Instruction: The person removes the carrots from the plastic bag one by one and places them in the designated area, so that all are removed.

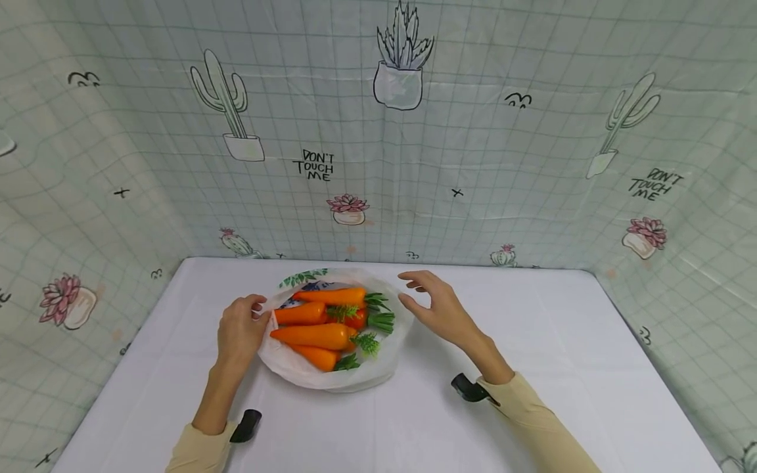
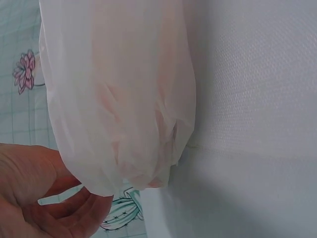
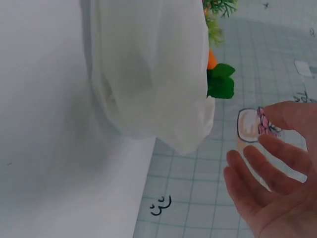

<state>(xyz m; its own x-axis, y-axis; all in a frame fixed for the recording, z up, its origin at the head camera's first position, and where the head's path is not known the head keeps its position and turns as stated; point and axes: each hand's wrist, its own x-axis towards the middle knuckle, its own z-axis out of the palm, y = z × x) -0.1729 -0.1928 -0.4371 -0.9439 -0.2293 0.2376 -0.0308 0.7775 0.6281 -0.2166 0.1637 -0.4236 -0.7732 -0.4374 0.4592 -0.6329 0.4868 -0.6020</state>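
Observation:
A white plastic bag point(image 1: 361, 380) stands with its mouth spread wide, holding several orange carrots point(image 1: 319, 336) with green tops. A rounder red-orange piece point(image 1: 357, 319) shows between them. At the bag's left rim, my left hand point(image 1: 239, 332) has its thumb and fingertips drawn together on the edge; the left wrist view shows this hand point(image 2: 49, 193) partly hidden behind the plastic point(image 2: 119, 99). To the right of the bag, my right hand point(image 1: 440, 309) hangs with fingers spread and slightly bent. In the right wrist view, the hand point(image 3: 277, 178) is apart from the bag point(image 3: 153, 74), holding nothing.
The bag stands toward the back of a white-covered table point(image 1: 378, 427). A grid-patterned cloth point(image 1: 402, 164) with cactus drawings rises behind and along both sides. Dark wrist devices point(image 1: 470, 387) sit at both sleeve cuffs. Green leaves point(image 3: 221, 81) poke past the bag's rim.

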